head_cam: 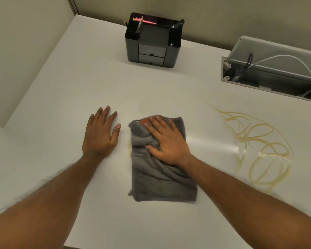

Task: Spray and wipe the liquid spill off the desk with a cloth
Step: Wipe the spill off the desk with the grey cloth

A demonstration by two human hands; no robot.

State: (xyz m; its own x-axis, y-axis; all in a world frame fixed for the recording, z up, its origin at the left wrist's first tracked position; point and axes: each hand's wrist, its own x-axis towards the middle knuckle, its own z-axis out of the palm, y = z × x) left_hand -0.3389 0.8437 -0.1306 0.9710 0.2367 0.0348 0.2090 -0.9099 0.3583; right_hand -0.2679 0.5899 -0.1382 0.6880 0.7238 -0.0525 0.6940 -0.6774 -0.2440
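The right hand [166, 141] lies flat with fingers spread on the far half of a folded grey terry cloth [162, 162], pressing it against the pale off-white table [79, 90]; nothing is gripped between the fingers. The left hand [101, 133] rests palm-down and spread on the bare tabletop just beside the cloth's left edge, holding nothing. To the right of the cloth, well apart from it, thin yellowish-tan looping streaks of spilled liquid [258, 148] mark the surface, and a short streak of the same colour shows at the cloth's left edge. Between cloth and streaks the surface shines. At the back stands a black plastic desk organiser [152, 44] with two small drawers, holding pencils and pink paper. At the right rear an open grey cable trough [269, 74] holds a white cable [294, 62]. No writing or labels can be read.
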